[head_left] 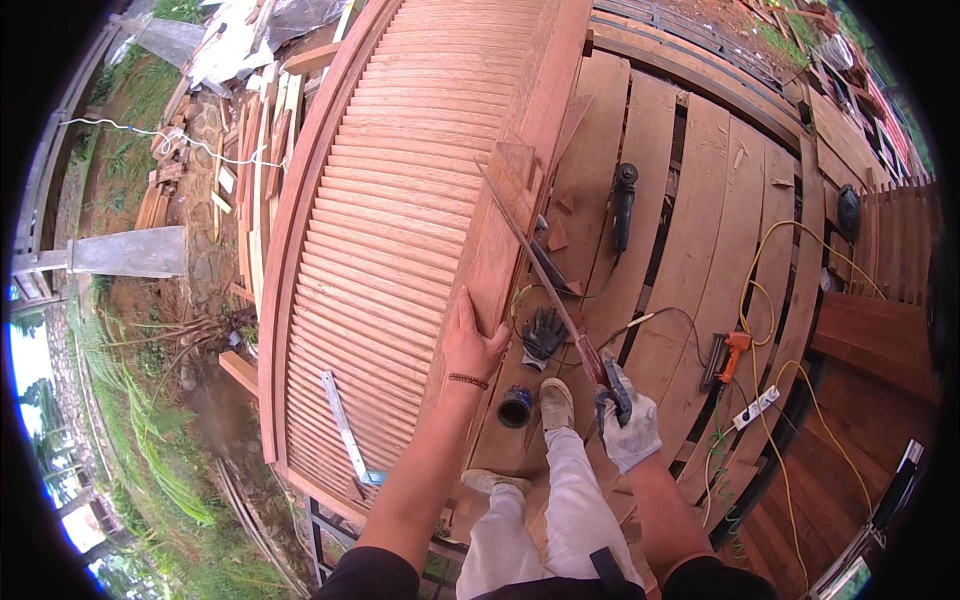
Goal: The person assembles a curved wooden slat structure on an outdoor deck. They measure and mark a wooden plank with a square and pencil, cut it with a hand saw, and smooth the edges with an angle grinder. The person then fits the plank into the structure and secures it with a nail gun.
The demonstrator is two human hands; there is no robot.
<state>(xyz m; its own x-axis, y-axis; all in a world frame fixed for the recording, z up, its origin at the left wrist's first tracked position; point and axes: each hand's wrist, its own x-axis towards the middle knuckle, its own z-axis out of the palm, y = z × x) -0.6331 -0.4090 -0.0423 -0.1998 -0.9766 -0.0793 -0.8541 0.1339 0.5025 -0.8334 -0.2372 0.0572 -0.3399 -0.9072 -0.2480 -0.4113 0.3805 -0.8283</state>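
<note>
A large slatted wooden panel (385,185), like a louvred shutter, lies in front of me at the left. My bare left hand (473,343) rests on its right-hand frame rail, thumb and fingers spread, holding nothing. In a grey-and-white work glove, my right hand (630,425) is wrapped round the handle of a handsaw. The saw's blade (541,268), seen nearly edge-on, slants up and left to the rail. Its tip reaches a small wood block (516,165) on the rail; whether the teeth touch wood cannot be made out.
On the plank deck (695,200) lie an angle grinder (624,205), a dark glove (543,337), an open can (515,407), an orange power tool (736,345) and a white power strip (756,408) with loose cords. A try square (342,425) lies on the slats. Gaps separate the planks.
</note>
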